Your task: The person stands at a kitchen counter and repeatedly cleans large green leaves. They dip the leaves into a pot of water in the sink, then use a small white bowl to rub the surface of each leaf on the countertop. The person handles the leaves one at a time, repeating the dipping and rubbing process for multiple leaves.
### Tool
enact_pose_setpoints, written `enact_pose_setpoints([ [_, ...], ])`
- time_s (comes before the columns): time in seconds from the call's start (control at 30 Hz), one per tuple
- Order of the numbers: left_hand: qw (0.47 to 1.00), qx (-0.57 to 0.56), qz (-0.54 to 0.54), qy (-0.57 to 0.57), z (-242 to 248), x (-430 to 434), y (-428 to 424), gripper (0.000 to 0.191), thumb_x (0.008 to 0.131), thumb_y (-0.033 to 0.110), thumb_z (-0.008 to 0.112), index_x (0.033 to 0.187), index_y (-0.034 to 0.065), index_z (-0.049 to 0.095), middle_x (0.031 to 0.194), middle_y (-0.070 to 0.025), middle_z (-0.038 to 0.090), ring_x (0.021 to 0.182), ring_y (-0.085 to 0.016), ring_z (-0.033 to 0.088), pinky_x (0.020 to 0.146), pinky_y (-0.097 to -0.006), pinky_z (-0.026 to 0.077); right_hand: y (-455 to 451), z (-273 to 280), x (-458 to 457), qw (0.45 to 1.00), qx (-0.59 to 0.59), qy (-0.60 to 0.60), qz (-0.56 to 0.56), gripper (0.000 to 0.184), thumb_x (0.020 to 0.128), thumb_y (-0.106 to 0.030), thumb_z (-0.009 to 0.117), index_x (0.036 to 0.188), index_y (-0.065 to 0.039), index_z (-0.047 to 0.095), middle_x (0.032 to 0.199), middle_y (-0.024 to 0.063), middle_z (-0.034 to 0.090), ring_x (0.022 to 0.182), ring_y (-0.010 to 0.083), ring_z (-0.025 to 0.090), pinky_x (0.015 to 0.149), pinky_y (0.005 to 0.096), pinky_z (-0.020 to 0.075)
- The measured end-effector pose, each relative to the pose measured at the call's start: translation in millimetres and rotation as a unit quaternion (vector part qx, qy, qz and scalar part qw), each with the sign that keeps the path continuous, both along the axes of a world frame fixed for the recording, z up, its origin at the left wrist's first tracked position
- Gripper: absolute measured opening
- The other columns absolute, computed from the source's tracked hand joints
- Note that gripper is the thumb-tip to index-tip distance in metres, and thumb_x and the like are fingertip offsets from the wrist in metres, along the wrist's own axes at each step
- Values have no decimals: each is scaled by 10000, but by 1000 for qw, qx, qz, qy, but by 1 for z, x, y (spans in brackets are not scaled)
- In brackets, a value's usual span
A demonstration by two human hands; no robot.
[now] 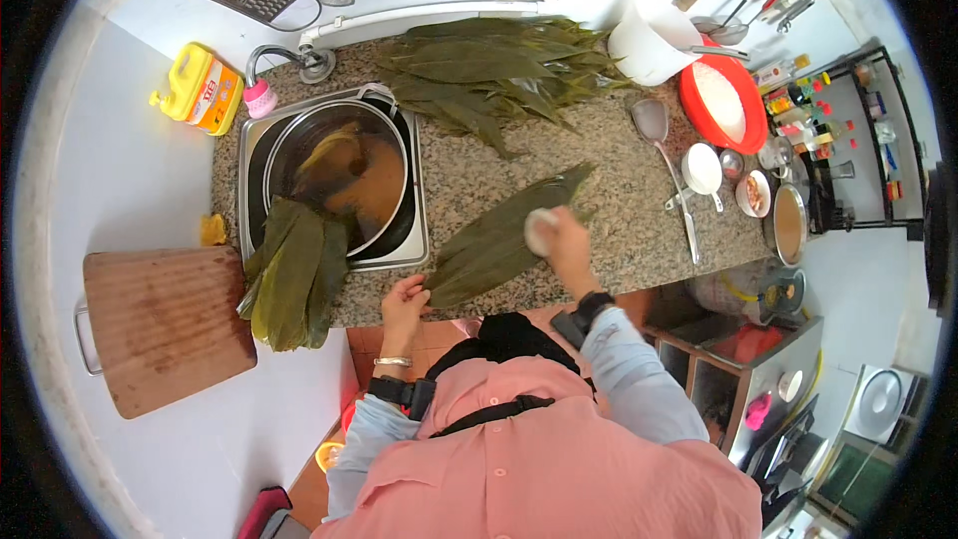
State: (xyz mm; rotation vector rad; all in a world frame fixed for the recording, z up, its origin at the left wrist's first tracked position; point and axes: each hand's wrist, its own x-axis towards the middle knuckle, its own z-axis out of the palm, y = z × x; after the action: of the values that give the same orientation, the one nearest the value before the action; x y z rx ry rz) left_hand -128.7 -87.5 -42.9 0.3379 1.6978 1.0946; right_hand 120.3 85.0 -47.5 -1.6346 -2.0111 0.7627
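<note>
A broad green leaf (486, 245) lies slantwise on the speckled stone counter in front of me. My left hand (404, 303) pinches its near left end between thumb and fingers, at the counter's front edge. Over the leaf's right part, my right hand (565, 239) holds a round whitish pad (539, 232), blurred; its material is not plain. Behind lies a large pile of similar leaves (501, 64). Another bundle of leaves (292, 277) hangs over the sink's near left corner, beside a round metal basin (408, 180) of brownish water.
At the right are a metal spatula (666, 157), a red basin (760, 120) of white grains, a white pot (644, 45), a white cup (702, 168) and a small bowl (753, 193) of food pieces. A faucet (277, 52) overhangs the sink (421, 232); a wooden board (172, 329) stands left.
</note>
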Motion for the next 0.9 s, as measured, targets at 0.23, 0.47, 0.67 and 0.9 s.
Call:
enact_pose_setpoints([
  [0.23,997,-42,-64,13,5,-12,8,327,828,27,569,1154,38,581,1039,-56,589,852,-129,584,672,-254,517,47,4,84,981,25,-18,-194,369,794,-264,647,1066,-28,564,878,243,629,799,381,628,664,444,497],
  [0.47,977,2,22,-214,13,-19,-2,328,916,133,498,1237,68,510,1071,-37,575,921,-148,578,764,-310,506,-26,44,-33,969,-106,224,-20,260,763,-241,688,895,-31,610,816,142,641,730,274,625,656,356,481],
  [0.67,958,39,56,-278,13,-12,1,369,947,157,447,1300,54,415,1171,-72,554,1025,-174,565,820,-331,495,-89,25,-129,955,-117,180,203,282,736,-221,710,919,-41,592,821,168,622,774,332,625,667,372,488],
  [0.9,965,79,59,-241,6,-1,-2,388,926,123,487,1303,57,420,1151,-53,547,1013,-161,558,839,-320,483,-79,12,-126,940,-231,227,109,246,738,-206,688,892,-45,585,835,205,621,807,369,617,684,393,485],
])
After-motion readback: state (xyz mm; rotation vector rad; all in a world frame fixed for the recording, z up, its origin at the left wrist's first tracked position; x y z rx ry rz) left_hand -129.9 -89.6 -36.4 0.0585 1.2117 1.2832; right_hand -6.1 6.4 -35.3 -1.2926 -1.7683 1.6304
